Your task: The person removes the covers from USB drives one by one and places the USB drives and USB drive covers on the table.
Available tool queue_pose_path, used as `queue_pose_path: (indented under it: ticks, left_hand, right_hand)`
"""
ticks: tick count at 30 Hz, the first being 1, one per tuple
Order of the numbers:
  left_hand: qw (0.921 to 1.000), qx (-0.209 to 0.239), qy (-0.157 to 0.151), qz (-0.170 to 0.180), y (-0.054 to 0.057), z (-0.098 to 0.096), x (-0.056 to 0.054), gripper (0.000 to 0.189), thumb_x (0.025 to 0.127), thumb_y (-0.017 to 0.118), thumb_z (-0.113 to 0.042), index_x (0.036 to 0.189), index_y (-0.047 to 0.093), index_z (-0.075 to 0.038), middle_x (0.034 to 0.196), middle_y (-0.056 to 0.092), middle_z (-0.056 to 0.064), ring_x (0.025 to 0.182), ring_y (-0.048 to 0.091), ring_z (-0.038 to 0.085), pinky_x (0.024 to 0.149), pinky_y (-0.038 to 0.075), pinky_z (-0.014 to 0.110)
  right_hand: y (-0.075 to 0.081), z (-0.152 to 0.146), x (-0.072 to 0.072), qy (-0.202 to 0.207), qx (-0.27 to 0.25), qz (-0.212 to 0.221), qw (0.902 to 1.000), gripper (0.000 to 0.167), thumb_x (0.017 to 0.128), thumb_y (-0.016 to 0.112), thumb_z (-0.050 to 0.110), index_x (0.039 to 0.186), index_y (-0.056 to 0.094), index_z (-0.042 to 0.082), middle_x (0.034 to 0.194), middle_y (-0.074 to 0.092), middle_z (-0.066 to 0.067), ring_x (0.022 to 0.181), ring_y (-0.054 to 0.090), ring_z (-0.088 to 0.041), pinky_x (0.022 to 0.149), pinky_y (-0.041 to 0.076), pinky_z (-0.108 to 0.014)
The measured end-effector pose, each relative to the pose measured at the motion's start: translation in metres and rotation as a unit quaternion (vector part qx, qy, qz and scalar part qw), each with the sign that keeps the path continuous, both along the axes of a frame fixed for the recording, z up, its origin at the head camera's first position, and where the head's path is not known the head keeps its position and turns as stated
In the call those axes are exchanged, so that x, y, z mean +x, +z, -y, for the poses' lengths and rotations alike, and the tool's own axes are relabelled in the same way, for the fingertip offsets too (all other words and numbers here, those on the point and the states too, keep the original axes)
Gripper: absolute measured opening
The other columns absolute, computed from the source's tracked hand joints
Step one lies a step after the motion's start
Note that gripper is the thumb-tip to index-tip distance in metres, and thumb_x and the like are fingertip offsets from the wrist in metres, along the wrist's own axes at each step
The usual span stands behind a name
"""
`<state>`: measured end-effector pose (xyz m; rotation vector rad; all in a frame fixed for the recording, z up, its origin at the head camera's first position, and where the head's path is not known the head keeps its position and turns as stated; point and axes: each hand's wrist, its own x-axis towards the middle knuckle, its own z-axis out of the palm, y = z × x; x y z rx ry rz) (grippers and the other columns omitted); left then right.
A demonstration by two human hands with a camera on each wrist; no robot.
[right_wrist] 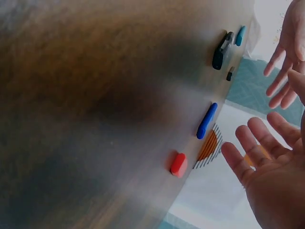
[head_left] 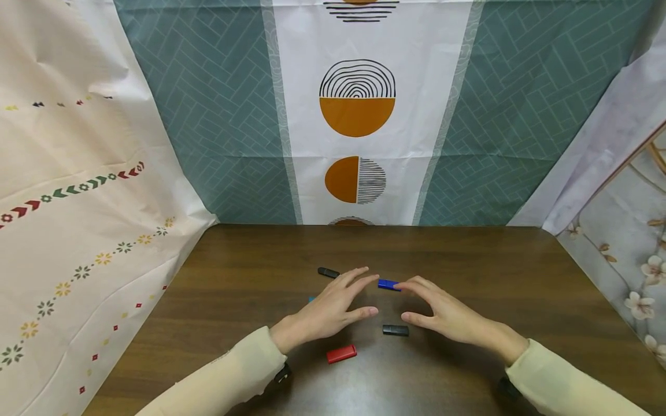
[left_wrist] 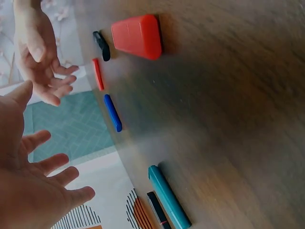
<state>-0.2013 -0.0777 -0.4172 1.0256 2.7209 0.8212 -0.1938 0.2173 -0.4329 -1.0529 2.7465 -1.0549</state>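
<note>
Both left hand and right hand hover empty, fingers loosely extended, above the surface, near blue stick, black stick and red stick.

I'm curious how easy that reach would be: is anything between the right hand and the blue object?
Nothing visible is. In the head view the right hand overlaps the right end of the blue object, and the right-wrist view shows no item between them. The nearer black object lies off that line.
</note>
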Motion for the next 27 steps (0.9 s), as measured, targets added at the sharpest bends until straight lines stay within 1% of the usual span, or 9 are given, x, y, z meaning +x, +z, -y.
queue_pose_path:
  ticks: [5, 10, 16, 20, 27]
  left_hand:
    - [0.9999, 0.006, -0.009, 0.008, 0.000, -0.001, 0.003, 0.070, 0.104, 0.055, -0.056, 0.164, 0.033, -0.030, 0.171, 0.022, -0.001, 0.154, 0.028, 0.030, 0.118, 0.033, 0.058]
    - [0.9998, 0.001, -0.018, 0.006, -0.001, -0.002, 0.005, 0.070, 0.104, 0.055, -0.056, 0.164, 0.034, -0.026, 0.171, 0.022, -0.001, 0.154, 0.028, 0.030, 0.118, 0.034, 0.058]
    - [0.9996, -0.006, -0.028, -0.005, -0.002, -0.004, 0.008, 0.068, 0.104, 0.058, -0.052, 0.163, 0.034, -0.029, 0.170, 0.024, 0.000, 0.153, 0.030, 0.029, 0.117, 0.035, 0.056]
    - [0.9995, -0.006, -0.031, -0.003, -0.003, -0.005, 0.010, 0.067, 0.104, 0.061, -0.047, 0.163, 0.035, -0.031, 0.169, 0.026, 0.000, 0.153, 0.032, 0.029, 0.116, 0.037, 0.056]
    - [0.9989, -0.006, -0.045, 0.007, -0.006, -0.006, 0.011, 0.064, 0.104, 0.062, -0.045, 0.161, 0.038, -0.029, 0.165, 0.035, 0.003, 0.150, 0.035, 0.024, 0.115, 0.040, 0.051]
  right_hand:
    - [-0.003, 0.002, 0.002, 0.000, 0.009, 0.018, 0.9998, 0.049, 0.101, 0.071, 0.036, 0.142, 0.057, 0.013, 0.122, 0.060, -0.002, 0.113, 0.058, -0.025, 0.092, 0.052, -0.052]
    - [-0.005, 0.003, 0.004, 0.001, 0.023, 0.027, 0.9994, 0.044, 0.101, 0.072, 0.035, 0.137, 0.060, 0.013, 0.113, 0.058, 0.001, 0.106, 0.056, -0.019, 0.089, 0.051, -0.044]
    - [-0.010, 0.002, 0.005, 0.015, 0.029, 0.026, 0.9991, 0.041, 0.100, 0.073, 0.036, 0.130, 0.062, 0.011, 0.105, 0.058, 0.002, 0.095, 0.055, -0.015, 0.077, 0.048, -0.031]
    - [-0.013, 0.003, 0.006, 0.022, 0.032, 0.027, 0.9989, 0.038, 0.099, 0.073, 0.036, 0.126, 0.062, 0.012, 0.102, 0.057, 0.002, 0.092, 0.054, -0.015, 0.075, 0.045, -0.026]
    - [-0.012, 0.004, 0.008, 0.029, 0.035, 0.049, 0.9978, 0.036, 0.098, 0.074, 0.034, 0.124, 0.063, 0.012, 0.101, 0.056, 0.002, 0.091, 0.054, -0.013, 0.075, 0.047, -0.026]
